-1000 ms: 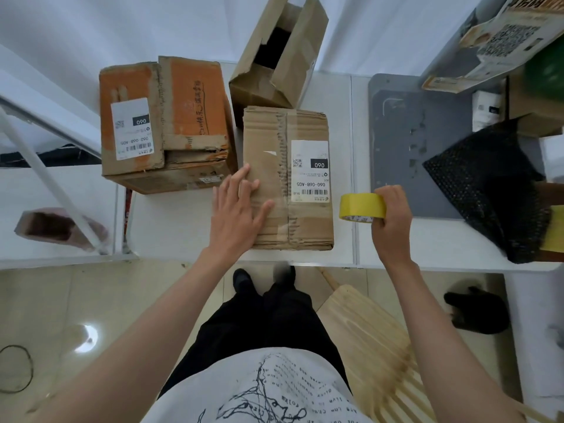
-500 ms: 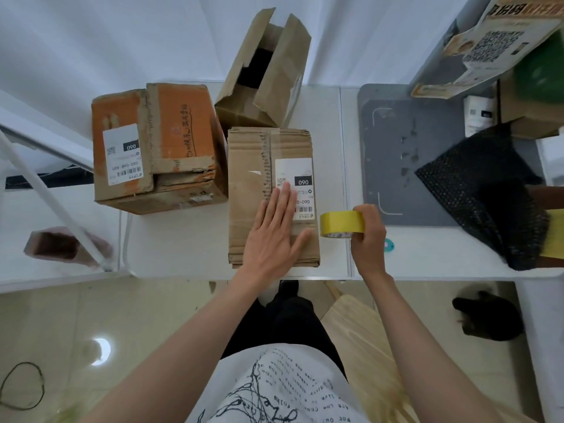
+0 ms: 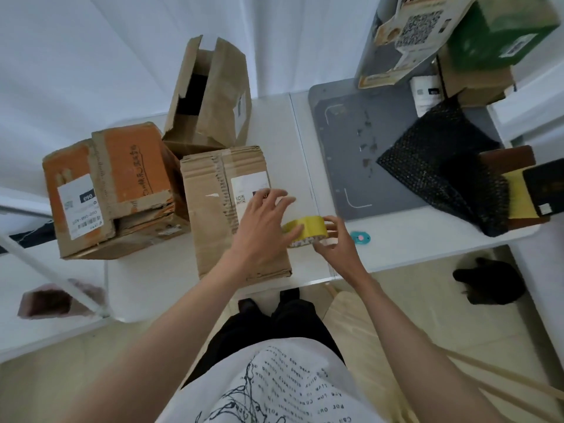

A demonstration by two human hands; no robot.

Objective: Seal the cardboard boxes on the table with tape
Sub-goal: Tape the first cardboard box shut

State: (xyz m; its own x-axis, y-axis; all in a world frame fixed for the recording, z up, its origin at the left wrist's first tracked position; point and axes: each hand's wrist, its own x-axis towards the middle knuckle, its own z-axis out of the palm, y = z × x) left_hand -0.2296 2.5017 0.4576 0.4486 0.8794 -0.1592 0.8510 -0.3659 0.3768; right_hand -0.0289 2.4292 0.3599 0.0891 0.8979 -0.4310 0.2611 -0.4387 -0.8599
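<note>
A flat brown cardboard box (image 3: 213, 209) with a white label lies on the white table (image 3: 299, 141) in front of me. My right hand (image 3: 335, 242) grips a yellow roll of tape (image 3: 308, 228) at the box's right edge. My left hand (image 3: 262, 224) hovers over the box's right side with fingers spread, its thumb touching the roll. An orange-topped box (image 3: 106, 190) sits at the left. Behind the flat box stands a brown box (image 3: 210, 96) with its flaps open.
A grey mat (image 3: 345, 154) covers the table's right part, with black mesh wrap (image 3: 448, 175) on it. A small teal cutter (image 3: 360, 238) lies just right of my right hand. More boxes (image 3: 412, 35) are stacked at the far right. A wooden chair (image 3: 366, 325) stands below.
My left hand slid from the box's left side across its top to the tape roll. My right hand brought the roll in toward the box.
</note>
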